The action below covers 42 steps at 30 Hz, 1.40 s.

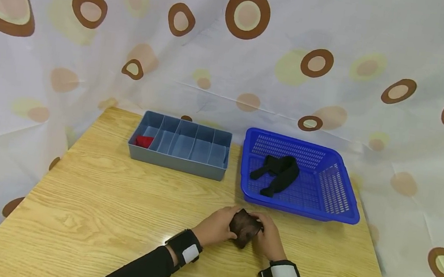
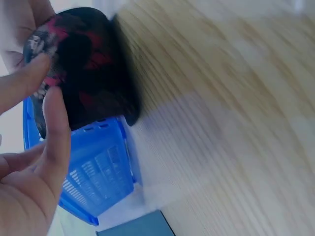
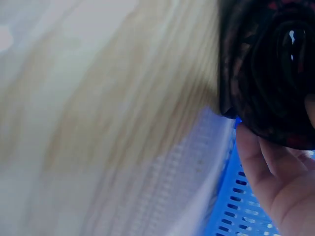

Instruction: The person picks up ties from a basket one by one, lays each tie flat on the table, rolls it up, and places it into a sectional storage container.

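Note:
Both hands hold a dark rolled cloth bundle (image 1: 244, 228) with red markings, just above the wooden table (image 1: 93, 206) near its front middle. My left hand (image 1: 217, 226) grips the bundle's left side, and in the left wrist view its fingers (image 2: 34, 98) curl over the bundle (image 2: 88, 69). My right hand (image 1: 268, 236) grips the right side, and in the right wrist view the bundle (image 3: 268, 69) fills the upper right with the palm (image 3: 280, 187) below it.
A blue plastic basket (image 1: 322, 201) at the back right holds a black cloth (image 1: 278, 173). A grey divided tray (image 1: 179, 163) at the back middle has a red item (image 1: 144, 141) in its leftmost slot. A spotted curtain (image 1: 233, 43) surrounds the table.

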{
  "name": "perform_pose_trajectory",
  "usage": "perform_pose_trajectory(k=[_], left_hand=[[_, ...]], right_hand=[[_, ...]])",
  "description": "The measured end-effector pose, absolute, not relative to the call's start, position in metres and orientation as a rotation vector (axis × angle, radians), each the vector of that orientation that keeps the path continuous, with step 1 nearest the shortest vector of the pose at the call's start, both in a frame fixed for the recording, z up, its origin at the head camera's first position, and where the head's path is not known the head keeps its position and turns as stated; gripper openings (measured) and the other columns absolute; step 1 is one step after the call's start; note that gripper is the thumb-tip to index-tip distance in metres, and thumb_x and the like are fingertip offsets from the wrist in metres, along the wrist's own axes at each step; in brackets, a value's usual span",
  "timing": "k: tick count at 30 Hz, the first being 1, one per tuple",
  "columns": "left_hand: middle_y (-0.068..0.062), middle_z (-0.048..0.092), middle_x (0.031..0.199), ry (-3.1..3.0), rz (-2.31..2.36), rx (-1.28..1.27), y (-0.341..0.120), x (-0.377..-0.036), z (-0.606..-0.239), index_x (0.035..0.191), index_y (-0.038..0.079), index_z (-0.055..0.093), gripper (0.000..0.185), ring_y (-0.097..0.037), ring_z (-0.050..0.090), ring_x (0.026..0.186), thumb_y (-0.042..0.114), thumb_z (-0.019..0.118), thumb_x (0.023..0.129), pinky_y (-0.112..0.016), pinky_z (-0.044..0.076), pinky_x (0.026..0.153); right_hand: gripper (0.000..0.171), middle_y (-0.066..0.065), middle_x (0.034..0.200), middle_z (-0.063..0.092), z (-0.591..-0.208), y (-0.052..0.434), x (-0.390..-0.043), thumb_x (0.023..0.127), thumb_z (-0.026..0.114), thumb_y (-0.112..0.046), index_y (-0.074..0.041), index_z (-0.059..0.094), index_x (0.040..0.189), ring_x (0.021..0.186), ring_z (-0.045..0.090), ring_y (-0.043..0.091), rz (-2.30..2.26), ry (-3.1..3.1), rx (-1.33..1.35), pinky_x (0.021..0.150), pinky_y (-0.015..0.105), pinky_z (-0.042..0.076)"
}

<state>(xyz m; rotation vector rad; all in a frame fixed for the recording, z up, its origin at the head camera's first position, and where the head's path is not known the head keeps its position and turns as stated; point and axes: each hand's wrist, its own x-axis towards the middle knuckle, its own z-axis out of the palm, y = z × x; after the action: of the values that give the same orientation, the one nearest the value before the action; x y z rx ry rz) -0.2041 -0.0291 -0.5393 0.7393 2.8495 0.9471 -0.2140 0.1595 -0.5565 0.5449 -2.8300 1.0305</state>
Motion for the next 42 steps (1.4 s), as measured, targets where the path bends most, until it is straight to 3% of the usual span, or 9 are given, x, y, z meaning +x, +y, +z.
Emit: perform_pose_trajectory(k=[5,10,15,20,23,26,31,37,42], left_hand=[[-0.011,0.052,0.128,2.914,0.78,0.86,-0.035,-0.202,-0.543,0.142,0.012,0.038,0.076,-0.024,0.056,0.115,0.029,0.076,0.078,-0.033,0.05,0.092],[-0.012,0.038,0.145,2.804,0.698,1.014,-0.035,-0.206,-0.549,0.148,0.018,0.029,0.08,-0.027,0.044,0.129,0.032,0.072,0.082,-0.036,0.04,0.105],[-0.008,0.043,0.139,2.81,0.557,1.002,-0.033,-0.21,-0.55,0.148,0.022,0.03,0.082,-0.024,0.047,0.123,0.045,0.071,0.08,-0.034,0.04,0.104],[-0.004,0.05,0.131,2.857,0.403,0.978,-0.028,-0.213,-0.549,0.146,0.025,0.035,0.081,-0.021,0.05,0.118,0.054,0.068,0.078,-0.035,0.042,0.1],[-0.004,0.05,0.131,2.859,0.41,0.953,-0.027,-0.216,-0.55,0.144,0.025,0.037,0.079,-0.022,0.049,0.119,0.054,0.068,0.078,-0.036,0.042,0.1],[-0.003,0.049,0.133,2.853,0.43,0.937,-0.029,-0.216,-0.553,0.144,0.023,0.036,0.08,-0.021,0.049,0.12,0.054,0.068,0.078,-0.037,0.042,0.1],[-0.001,0.044,0.14,2.836,0.447,0.932,-0.037,-0.214,-0.558,0.146,0.016,0.03,0.087,-0.02,0.047,0.12,0.053,0.069,0.078,-0.036,0.041,0.102],[-0.002,0.042,0.142,2.869,0.442,0.987,-0.046,-0.206,-0.563,0.147,0.01,0.026,0.093,-0.019,0.046,0.117,0.054,0.069,0.077,-0.033,0.039,0.103],[-0.005,0.04,0.142,2.884,0.445,1.033,-0.05,-0.197,-0.569,0.148,0.01,0.024,0.097,-0.019,0.045,0.118,0.057,0.068,0.076,-0.033,0.037,0.104]], right_hand=[[0.032,0.018,0.11,0.066,-0.557,0.157,-0.222,0.083,0.054,0.015,0.0,0.066,0.109,0.105,0.06,0.037,1.098,-2.859,0.499,0.09,0.05,0.048],[0.028,0.021,0.107,0.068,-0.558,0.149,-0.228,0.084,0.054,0.009,0.001,0.07,0.106,0.103,0.062,0.04,1.103,-2.904,0.43,0.088,0.05,0.049],[0.025,0.018,0.109,0.068,-0.565,0.149,-0.233,0.085,0.06,0.002,-0.002,0.069,0.109,0.104,0.063,0.036,1.19,-2.933,0.387,0.089,0.047,0.05],[0.032,0.02,0.12,0.062,-0.561,0.16,-0.239,0.094,0.044,0.003,0.002,0.059,0.122,0.113,0.057,0.036,1.492,-2.998,0.321,0.092,0.044,0.047],[0.041,0.026,0.131,0.053,-0.55,0.166,-0.244,0.093,0.034,-0.003,0.006,0.051,0.13,0.12,0.049,0.041,1.734,-3.042,0.319,0.092,0.042,0.045],[0.049,0.03,0.139,0.042,-0.54,0.167,-0.25,0.094,0.04,-0.016,0.009,0.042,0.136,0.126,0.041,0.045,1.803,-3.167,0.485,0.096,0.046,0.043],[0.061,0.025,0.133,0.051,-0.535,0.154,-0.262,0.09,0.06,-0.038,0.005,0.049,0.132,0.123,0.048,0.04,1.605,-3.376,0.785,0.1,0.049,0.042],[0.06,0.019,0.125,0.058,-0.527,0.137,-0.27,0.082,0.07,-0.037,0.003,0.055,0.125,0.116,0.053,0.033,1.413,-3.583,0.754,0.098,0.046,0.043],[0.048,0.012,0.112,0.061,-0.521,0.131,-0.263,0.08,0.073,-0.036,-0.002,0.061,0.111,0.097,0.055,0.019,1.25,-3.585,0.862,0.081,0.033,0.046]])
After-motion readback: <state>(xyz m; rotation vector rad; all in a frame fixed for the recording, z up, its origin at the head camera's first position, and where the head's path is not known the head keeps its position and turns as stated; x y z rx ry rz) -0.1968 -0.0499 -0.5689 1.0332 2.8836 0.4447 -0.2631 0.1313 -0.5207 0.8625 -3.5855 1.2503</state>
